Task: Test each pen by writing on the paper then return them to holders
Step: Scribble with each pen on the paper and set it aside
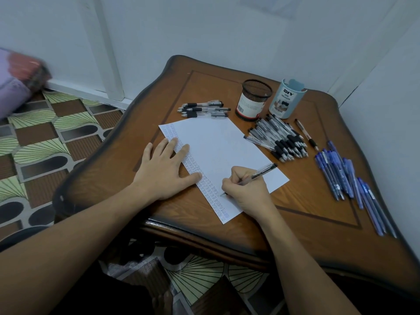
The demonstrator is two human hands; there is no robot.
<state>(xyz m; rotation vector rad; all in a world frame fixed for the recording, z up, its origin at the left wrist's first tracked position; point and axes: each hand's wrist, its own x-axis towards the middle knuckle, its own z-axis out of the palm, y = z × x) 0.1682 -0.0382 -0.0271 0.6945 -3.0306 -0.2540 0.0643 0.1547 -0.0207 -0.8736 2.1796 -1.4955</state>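
Wooden counter (295, 223) in a white corner carries the paper (218, 146) at its middle. Spread flat, the left grip (163, 169) presses the sheet's left edge; the right grip (245, 189) pinches a pen (259, 173), tip touching the paper. On the far side stand the mesh holder (254, 98) and blue holder (286, 98), loose pens (281, 142) beside them.

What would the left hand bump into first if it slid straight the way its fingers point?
Probably the small bunch of black-grip pens lying just beyond the paper. The left hand rests flat on that sheet, and only bare sheet seems to lie between them.
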